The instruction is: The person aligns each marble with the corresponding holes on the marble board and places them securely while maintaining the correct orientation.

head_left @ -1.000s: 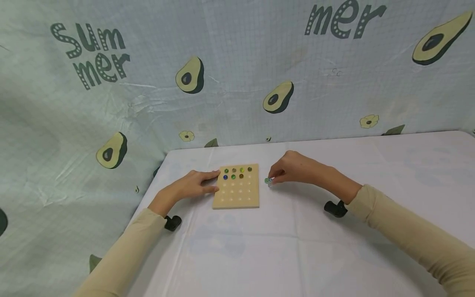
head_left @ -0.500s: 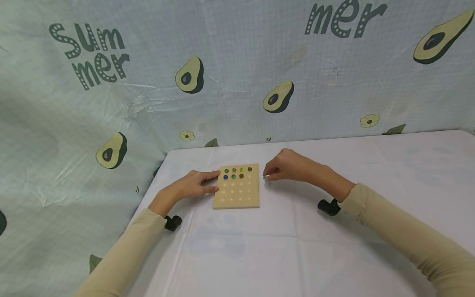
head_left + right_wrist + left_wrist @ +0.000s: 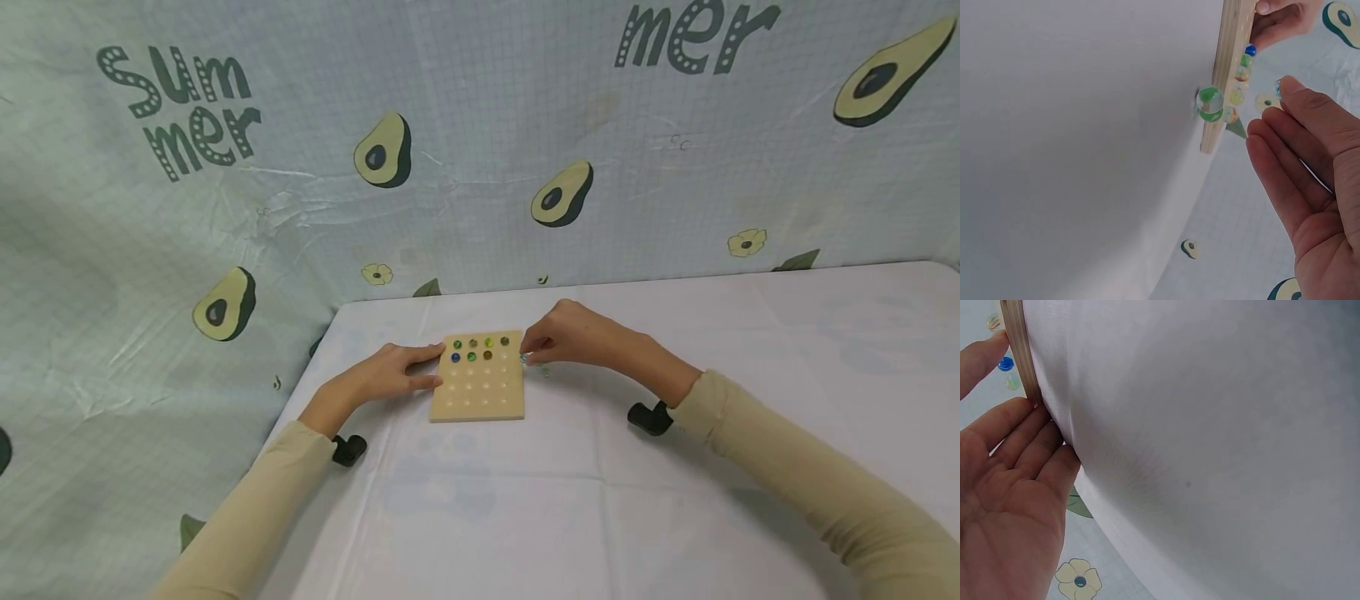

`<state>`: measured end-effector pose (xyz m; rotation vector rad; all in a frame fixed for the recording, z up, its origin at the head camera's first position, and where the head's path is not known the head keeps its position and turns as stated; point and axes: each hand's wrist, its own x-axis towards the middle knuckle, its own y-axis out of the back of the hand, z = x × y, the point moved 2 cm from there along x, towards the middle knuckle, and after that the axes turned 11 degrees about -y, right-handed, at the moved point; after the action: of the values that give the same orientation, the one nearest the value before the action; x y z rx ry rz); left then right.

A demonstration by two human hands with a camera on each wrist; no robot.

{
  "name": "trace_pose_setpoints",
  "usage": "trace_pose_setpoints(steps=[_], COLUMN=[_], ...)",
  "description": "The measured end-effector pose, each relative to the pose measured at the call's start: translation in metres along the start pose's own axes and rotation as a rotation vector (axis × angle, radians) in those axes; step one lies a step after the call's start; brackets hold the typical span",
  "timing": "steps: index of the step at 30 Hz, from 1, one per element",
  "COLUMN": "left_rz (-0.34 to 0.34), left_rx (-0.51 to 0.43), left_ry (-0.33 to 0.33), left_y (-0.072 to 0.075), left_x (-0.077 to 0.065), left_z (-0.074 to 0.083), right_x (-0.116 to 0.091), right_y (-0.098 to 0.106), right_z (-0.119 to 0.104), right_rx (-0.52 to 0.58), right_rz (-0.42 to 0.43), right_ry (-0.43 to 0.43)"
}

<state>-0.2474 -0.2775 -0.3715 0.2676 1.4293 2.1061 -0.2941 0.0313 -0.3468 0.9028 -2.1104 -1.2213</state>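
Note:
A square wooden board [image 3: 480,410] with rows of round hollows lies on the table. Several coloured glass marbles [image 3: 472,357] fill its far row and most of the second row. My left hand [image 3: 384,372] rests against the board's left edge, its thumb and fingers extended along it. Between the thumb and fingertips of my right hand [image 3: 581,335], a clear bluish marble [image 3: 523,358] is pinched, mostly covered, by the board's right edge. Under that hand another marble, clear with green [image 3: 1210,104], sits on the cloth just right of the board.
A white cloth covers the table [image 3: 480,517]. Behind it and on the left hangs a pale curtain [image 3: 465,100] printed with avocados and lettering. Each wrist carries a small black camera [image 3: 649,418].
My right hand has moved left with its pinched marble, from beside the board to its right edge. The green marble stays behind on the cloth. My left hand has not moved.

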Motion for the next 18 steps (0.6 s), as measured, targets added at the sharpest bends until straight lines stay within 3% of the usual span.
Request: trace_pose_setpoints(steps=[6, 18], left_rz=[-0.004, -0.002], left_rx=[0.003, -0.002], left_ry=[0.0, 0.002], left_y=[-0.001, 0.0], left_x=[0.0, 0.002], left_z=[0.0, -0.003], right_x=[0.007, 0.02], right_y=[-0.001, -0.006], right_z=[-0.003, -0.005], right_rx=[-0.003, -0.107], right_rz=[0.022, 0.01], right_ry=[0.044, 0.032])
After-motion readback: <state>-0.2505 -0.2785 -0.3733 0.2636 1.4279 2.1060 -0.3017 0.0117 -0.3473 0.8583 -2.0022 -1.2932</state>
